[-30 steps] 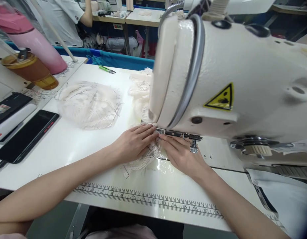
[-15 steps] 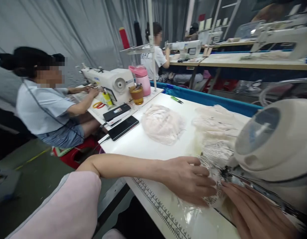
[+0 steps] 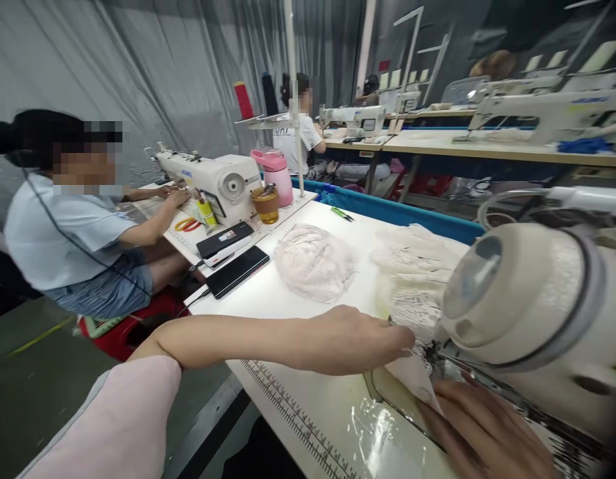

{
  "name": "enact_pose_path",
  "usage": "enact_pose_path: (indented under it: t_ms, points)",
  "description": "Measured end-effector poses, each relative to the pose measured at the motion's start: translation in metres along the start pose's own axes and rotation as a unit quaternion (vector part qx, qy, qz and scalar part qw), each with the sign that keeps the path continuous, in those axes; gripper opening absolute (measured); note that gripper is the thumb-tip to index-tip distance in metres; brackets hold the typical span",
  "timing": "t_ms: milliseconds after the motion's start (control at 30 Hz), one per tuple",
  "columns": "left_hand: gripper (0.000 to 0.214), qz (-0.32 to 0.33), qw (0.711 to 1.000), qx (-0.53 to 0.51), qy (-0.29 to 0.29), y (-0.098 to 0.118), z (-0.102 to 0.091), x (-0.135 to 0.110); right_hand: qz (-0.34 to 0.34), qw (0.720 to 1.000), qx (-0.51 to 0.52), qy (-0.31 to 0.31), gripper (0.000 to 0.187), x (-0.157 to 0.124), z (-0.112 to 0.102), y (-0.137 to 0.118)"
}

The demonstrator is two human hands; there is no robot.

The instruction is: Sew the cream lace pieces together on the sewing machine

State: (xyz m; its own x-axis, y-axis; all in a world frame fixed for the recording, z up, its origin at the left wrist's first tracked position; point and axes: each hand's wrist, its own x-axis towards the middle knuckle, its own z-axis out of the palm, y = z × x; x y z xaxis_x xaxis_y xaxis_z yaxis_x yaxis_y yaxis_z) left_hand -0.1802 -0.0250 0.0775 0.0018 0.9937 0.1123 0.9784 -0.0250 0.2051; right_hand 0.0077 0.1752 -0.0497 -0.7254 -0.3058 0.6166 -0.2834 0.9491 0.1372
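Note:
My left hand [image 3: 355,338] reaches across the white table [image 3: 288,309] to the needle area of the cream sewing machine [image 3: 527,303], fingers together and pinching the pale lace piece [image 3: 412,372] at the presser foot. My right hand [image 3: 480,432] lies flat on the table at the lower right, fingers stretched toward the same lace. Behind the needle, sewn lace [image 3: 412,293] spills in a heap.
A mound of pink lace pieces [image 3: 312,263] sits mid-table. A black phone [image 3: 237,271], a power bank [image 3: 224,241], an amber cup [image 3: 266,203], a pink bottle [image 3: 277,176] and green snips [image 3: 342,213] lie at the far left. A seated person [image 3: 73,226] sews at the neighbouring machine [image 3: 208,179].
The view has swung left and up from the needle area to the room. My left hand has closed from flat fingers to a pinch on the lace; the right hand stays by the foot.

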Motion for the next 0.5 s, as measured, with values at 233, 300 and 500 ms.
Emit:
enact_pose_path:
  t_ms: [233, 300, 500]
  points:
    - [0.027, 0.176, 0.984, 0.021, -0.036, -0.011, 0.026, 0.031, 0.082, 0.995, -0.036, -0.051, 0.025, 0.009, -0.017, -0.011]
    - [0.011, 0.196, 0.976, 0.095, -0.006, -0.011, 0.044, 0.031, 0.113, 0.992, -0.004, -0.052, 0.022, 0.016, -0.021, -0.019]
    - [0.040, 0.187, 0.972, 0.138, 0.038, -0.004, 0.069, 0.027, 0.235, 0.968, 0.020, -0.086, 0.026, 0.023, -0.022, -0.029]
